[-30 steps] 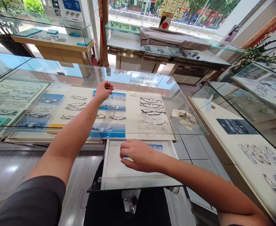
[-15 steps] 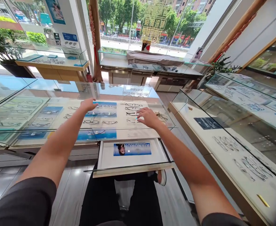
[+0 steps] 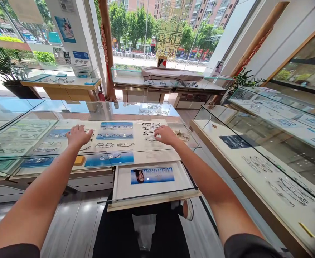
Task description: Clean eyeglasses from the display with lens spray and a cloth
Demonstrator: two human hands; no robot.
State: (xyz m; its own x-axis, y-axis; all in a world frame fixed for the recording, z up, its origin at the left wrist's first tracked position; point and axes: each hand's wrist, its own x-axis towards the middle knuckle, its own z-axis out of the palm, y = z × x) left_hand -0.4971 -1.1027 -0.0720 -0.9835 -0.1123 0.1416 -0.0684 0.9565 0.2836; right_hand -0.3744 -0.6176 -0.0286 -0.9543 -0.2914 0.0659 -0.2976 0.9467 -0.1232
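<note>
My left hand (image 3: 79, 136) is over the left part of the glass display case (image 3: 138, 156), fingers spread, holding nothing. Behind it, several pairs of glasses lie in the case, partly covered by the hand. Over the case's right part is my right hand (image 3: 165, 135), its fingers loosely bent and slightly apart with nothing visible in them. Close to its fingertips are dark-framed glasses (image 3: 150, 133) in a column. Whether either hand touches the glass top is hard to tell. Between the hands, more glasses (image 3: 104, 145) lie in rows, some on blue cards (image 3: 114, 130).
A pulled-out drawer (image 3: 122, 191) in front of my lap holds a blue printed card (image 3: 152, 175). An orange-yellow block (image 3: 79, 160) lies inside the case. Another glass case (image 3: 243, 168) with glasses runs along the right. Low display cabinets (image 3: 144, 94) stand by the window.
My left hand has moved left and nearer to me, away from the blue cards, its fingers now spread. The right hand stays about where it was, fingers a little more bent. The view has tilted up slightly.
</note>
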